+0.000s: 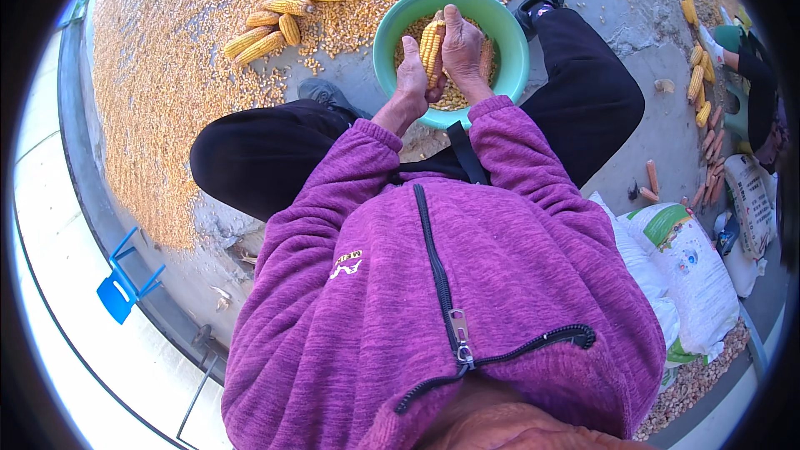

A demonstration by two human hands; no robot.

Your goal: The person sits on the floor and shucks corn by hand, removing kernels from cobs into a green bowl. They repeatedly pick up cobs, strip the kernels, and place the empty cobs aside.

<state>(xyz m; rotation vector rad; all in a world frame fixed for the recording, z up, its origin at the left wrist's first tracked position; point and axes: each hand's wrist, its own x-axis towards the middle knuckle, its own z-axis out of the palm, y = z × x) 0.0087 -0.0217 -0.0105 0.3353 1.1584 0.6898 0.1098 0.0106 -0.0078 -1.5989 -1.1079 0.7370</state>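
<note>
Over a green plastic basin point(514, 44), my left hand point(410, 78) and my right hand point(462, 50) grip one ear of dried yellow corn point(431, 53) between them. The ear stands nearly upright, its rows of kernels facing me, and both thumbs point away from my body. Loose corn kernels point(451, 100) lie in the bottom of the basin. A pinkish cob point(486, 59) shows beside my right hand, partly hidden by it. The basin sits on the concrete between my bent legs.
Several ears of corn point(261, 47) lie at the left on a wide spread of kernels point(156, 106). More ears point(697, 81) and bare cobs point(712, 156) lie at right, near another person point(753, 69). White sacks point(687, 275) stand at my right; a blue chair point(119, 294) is at far left.
</note>
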